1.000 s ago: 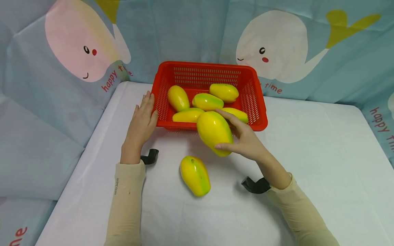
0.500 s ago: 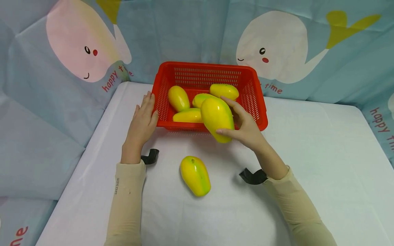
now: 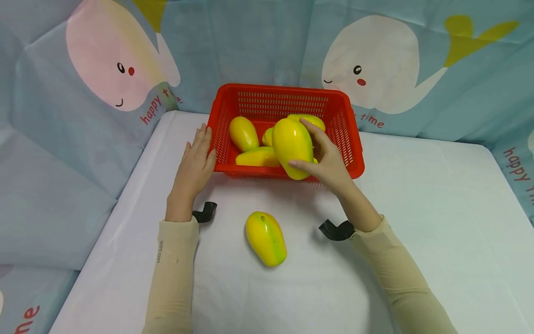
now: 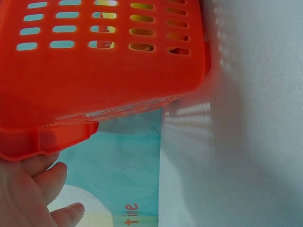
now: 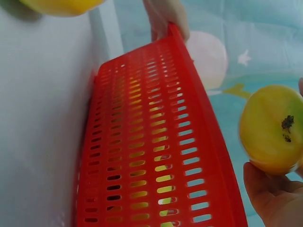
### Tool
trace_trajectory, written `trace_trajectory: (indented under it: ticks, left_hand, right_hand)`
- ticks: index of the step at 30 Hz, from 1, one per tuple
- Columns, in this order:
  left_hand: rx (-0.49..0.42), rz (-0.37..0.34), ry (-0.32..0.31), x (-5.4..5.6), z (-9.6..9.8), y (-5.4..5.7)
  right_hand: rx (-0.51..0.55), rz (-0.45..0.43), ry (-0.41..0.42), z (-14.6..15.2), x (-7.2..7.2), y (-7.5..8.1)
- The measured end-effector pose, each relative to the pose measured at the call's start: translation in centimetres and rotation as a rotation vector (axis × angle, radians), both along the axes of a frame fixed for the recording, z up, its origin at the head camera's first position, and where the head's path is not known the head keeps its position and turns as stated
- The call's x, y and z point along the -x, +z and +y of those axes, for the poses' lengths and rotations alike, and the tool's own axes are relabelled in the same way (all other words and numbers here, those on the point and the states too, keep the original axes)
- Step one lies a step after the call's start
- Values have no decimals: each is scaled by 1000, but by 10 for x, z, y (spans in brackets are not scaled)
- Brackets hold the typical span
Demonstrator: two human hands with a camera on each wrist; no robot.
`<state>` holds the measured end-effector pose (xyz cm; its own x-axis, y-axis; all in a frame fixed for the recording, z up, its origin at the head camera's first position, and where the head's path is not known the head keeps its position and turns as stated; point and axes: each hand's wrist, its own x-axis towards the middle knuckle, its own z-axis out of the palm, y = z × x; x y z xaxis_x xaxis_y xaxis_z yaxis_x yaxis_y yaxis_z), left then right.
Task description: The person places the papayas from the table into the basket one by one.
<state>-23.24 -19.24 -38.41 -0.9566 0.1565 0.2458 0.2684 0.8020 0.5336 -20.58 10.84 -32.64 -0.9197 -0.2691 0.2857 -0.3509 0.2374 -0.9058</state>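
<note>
My right hand (image 3: pixel 327 162) grips a yellow-green mango (image 3: pixel 292 146) above the front rim of the red plastic basket (image 3: pixel 250 171). Thumb and fingers are spread around the fruit. In the right wrist view the same mango (image 5: pixel 270 127) shows a dark mark on its end, and it is clear of the basket wall. My left hand (image 3: pixel 192 164) lies with straight fingers along the basket's left side. In the left wrist view its fingers (image 4: pixel 52 182) touch the rim's underside. Several mangoes lie inside the basket, such as one at the left (image 3: pixel 244 133); the held fruit partly hides others.
Another mango (image 3: pixel 266 239) lies on the white tablecloth (image 3: pixel 233 297) in front of the basket. A blue curtain (image 3: pixel 258 41) with whale pictures hangs right behind the basket. A black curved piece sticks out at each wrist, the right one (image 3: pixel 335 230) above the cloth.
My right hand has carried the mango forward, from in front of the basket to over its front rim. The left hand stays on the basket's side, and the loose mango has not moved.
</note>
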Motion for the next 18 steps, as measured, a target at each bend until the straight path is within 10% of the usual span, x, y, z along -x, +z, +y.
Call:
trace_trajectory:
  ticks: [18]
  left_hand:
    - [-4,6,-6,0,0,-2]
  right_hand:
    - [-128,-92,-100,-4,26,-10]
